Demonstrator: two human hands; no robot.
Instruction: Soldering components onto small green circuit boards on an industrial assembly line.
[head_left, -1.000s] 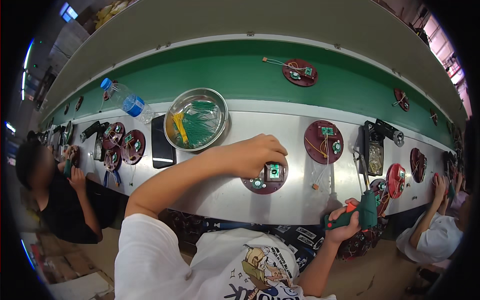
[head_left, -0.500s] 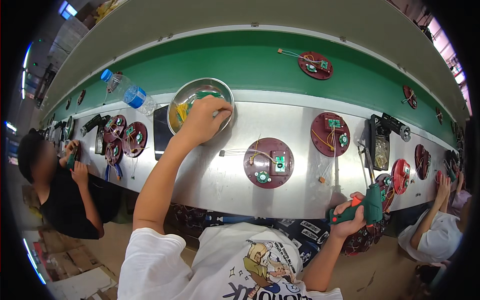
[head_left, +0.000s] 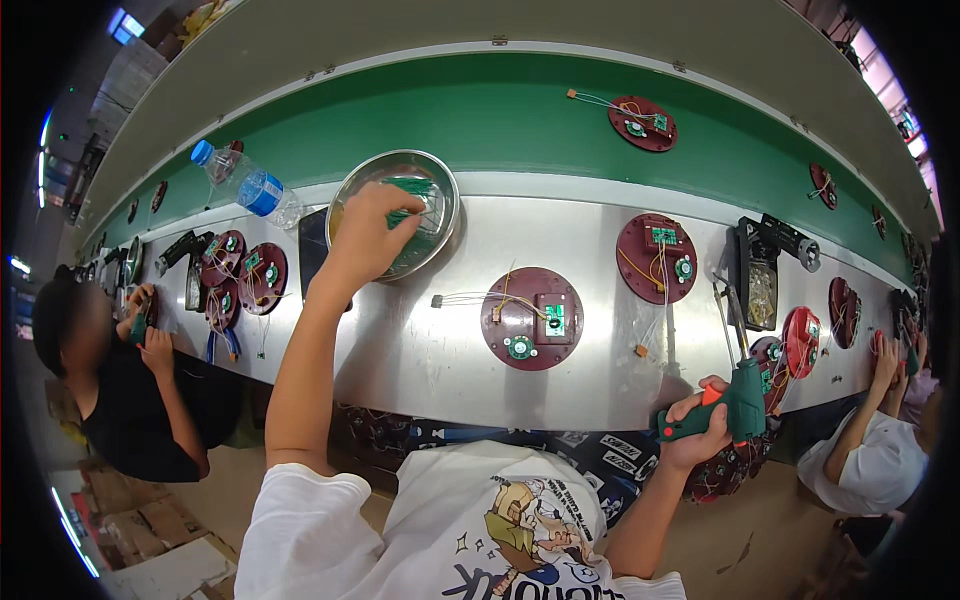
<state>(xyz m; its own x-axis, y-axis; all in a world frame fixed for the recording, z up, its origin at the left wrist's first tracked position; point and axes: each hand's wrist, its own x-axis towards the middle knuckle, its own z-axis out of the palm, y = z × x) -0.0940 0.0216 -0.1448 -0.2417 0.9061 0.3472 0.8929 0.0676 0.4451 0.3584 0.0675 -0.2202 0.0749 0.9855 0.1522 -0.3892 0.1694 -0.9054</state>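
My left hand (head_left: 375, 228) reaches into a round steel bowl (head_left: 448, 232) of thin green wires (head_left: 412, 187). Its thumb and forefinger are pinched together over the wires; whatever is between them is hidden. My right hand (head_left: 703, 437) is wrapped round the handle of a green soldering gun (head_left: 743, 402) with an orange trigger, its long metal tip pointing up past the bench's front edge. Between the hands, a dark red disc (head_left: 505, 338) lies flat on the bench, bearing a green circuit board, a small round green part and thin wires with a connector.
A second wired disc (head_left: 640, 275) lies to the right, beside a black box of small parts (head_left: 762, 300). A tilted water bottle (head_left: 250, 187) is left of the bowl. Another disc (head_left: 643, 124) rides on the green belt (head_left: 480, 120) behind. Co-workers sit at both sides.
My left hand has shifted left and its fingers have turned in over the green wires. The disc on the green belt has moved right. My right hand keeps hold of the soldering gun.
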